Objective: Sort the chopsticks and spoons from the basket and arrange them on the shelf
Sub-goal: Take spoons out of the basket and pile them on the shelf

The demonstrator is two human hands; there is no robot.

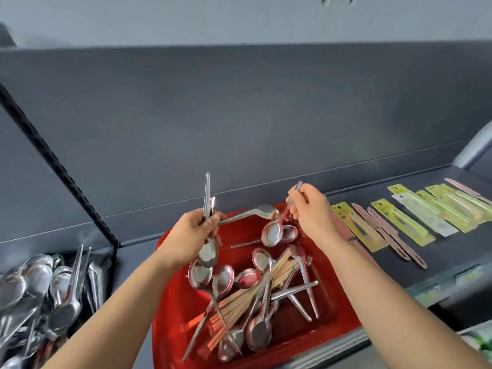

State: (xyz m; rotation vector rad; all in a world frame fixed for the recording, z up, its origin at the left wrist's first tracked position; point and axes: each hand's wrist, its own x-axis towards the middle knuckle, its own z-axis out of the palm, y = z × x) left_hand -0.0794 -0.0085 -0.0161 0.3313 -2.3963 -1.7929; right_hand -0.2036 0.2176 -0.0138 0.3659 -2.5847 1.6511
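A red basket sits on the dark shelf at the centre, holding several steel spoons and a bundle of wooden chopsticks. My left hand grips a few steel spoons above the basket's far left side, handles up and bowls hanging down. My right hand pinches the handle of a single spoon over the basket's far edge, its bowl hanging just above another spoon.
A heap of sorted steel spoons lies at the left beyond a black slotted upright. Packaged items in yellow-green cards and pink strips lie in a row on the shelf at the right. The grey back panel rises behind.
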